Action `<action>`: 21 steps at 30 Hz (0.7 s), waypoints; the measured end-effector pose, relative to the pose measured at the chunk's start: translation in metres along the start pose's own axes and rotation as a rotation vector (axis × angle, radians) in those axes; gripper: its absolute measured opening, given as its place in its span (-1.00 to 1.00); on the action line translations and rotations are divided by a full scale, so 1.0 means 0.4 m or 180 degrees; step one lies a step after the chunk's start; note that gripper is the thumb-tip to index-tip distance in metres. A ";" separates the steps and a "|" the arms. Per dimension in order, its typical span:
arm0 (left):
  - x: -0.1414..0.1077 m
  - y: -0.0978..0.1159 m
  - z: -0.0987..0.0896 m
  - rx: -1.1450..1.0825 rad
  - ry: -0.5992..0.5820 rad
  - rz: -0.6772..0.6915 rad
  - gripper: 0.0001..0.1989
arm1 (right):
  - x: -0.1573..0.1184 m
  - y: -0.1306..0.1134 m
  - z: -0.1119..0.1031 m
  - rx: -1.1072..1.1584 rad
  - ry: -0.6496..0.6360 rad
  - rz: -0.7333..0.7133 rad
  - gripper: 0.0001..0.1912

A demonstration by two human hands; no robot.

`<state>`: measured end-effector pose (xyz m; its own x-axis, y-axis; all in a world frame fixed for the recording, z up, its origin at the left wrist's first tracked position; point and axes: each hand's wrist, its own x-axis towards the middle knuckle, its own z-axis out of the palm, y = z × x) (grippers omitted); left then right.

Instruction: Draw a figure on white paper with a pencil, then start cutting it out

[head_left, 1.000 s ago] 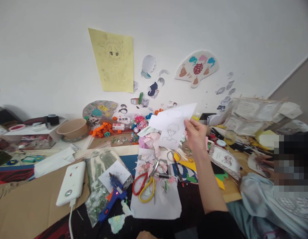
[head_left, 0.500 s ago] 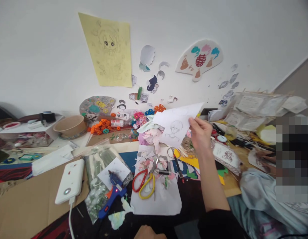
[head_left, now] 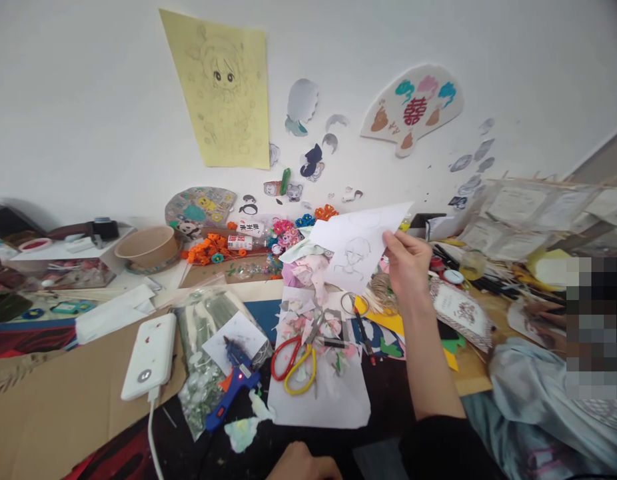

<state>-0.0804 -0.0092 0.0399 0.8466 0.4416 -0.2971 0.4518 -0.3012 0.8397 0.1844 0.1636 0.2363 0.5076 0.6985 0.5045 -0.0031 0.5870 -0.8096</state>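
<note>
My right hand (head_left: 409, 261) is closed on the right edge of a white sheet of paper (head_left: 352, 253), thumb on the near side. A pencil drawing of a figure shows on the sheet, which is raised above the worktop and tilted. At the bottom edge, my left hand (head_left: 304, 461) is partly cut off; it looks curled, and whatever is inside it is hidden. Between the hands, red-and-yellow-handled scissors (head_left: 299, 365) lie on a white sheet (head_left: 323, 407) covered with paper scraps (head_left: 333, 327). To their left rests a blue glue gun (head_left: 233, 393), its small light on.
A white power bank (head_left: 148, 357) with a cable lies on cardboard (head_left: 63, 393) at left. Behind are a round tan container (head_left: 146, 245) and orange craft flowers (head_left: 213, 248). A yellow drawing (head_left: 223, 127) hangs on the wall. Another person's grey-blue clothing (head_left: 528, 393) is at right.
The view has tilted slightly down and turned a little left. My right hand still holds the drawing in nearly the same place. Slightly more of my left hand shows.
</note>
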 end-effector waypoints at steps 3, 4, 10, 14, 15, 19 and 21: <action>-0.007 0.008 -0.006 -0.0046 0.0092 -0.0034 -0.78 | 0.000 -0.004 0.005 -0.0002 -0.0001 -0.0015 -0.72; -0.013 0.013 -0.009 -0.0061 0.0115 -0.0045 -0.78 | -0.001 -0.005 0.005 -0.0002 -0.0002 -0.0026 -0.72; -0.050 0.056 -0.023 -0.0054 0.0216 -0.0144 -0.75 | -0.010 -0.014 0.000 0.0016 -0.0019 -0.0114 -0.74; -0.061 0.071 -0.018 0.0190 0.0268 -0.0133 -0.76 | -0.025 -0.028 -0.006 -0.0095 -0.0046 -0.0119 -0.73; -0.062 0.072 -0.017 0.0276 0.0302 -0.0100 -0.77 | -0.031 -0.031 -0.009 -0.0147 -0.0037 -0.0137 -0.73; -0.061 0.078 -0.039 0.0776 0.0665 0.0087 -0.76 | -0.063 -0.040 -0.030 -0.0250 0.0122 -0.0282 -0.77; -0.056 0.084 -0.064 0.1082 0.0790 0.0141 -0.74 | -0.084 -0.037 -0.043 -0.0196 0.0224 -0.0323 -0.80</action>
<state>-0.0915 -0.0076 0.0864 0.7927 0.5996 -0.1106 0.5187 -0.5678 0.6392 0.1819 0.1243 0.2263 0.5617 0.6051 0.5642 0.1032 0.6254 -0.7734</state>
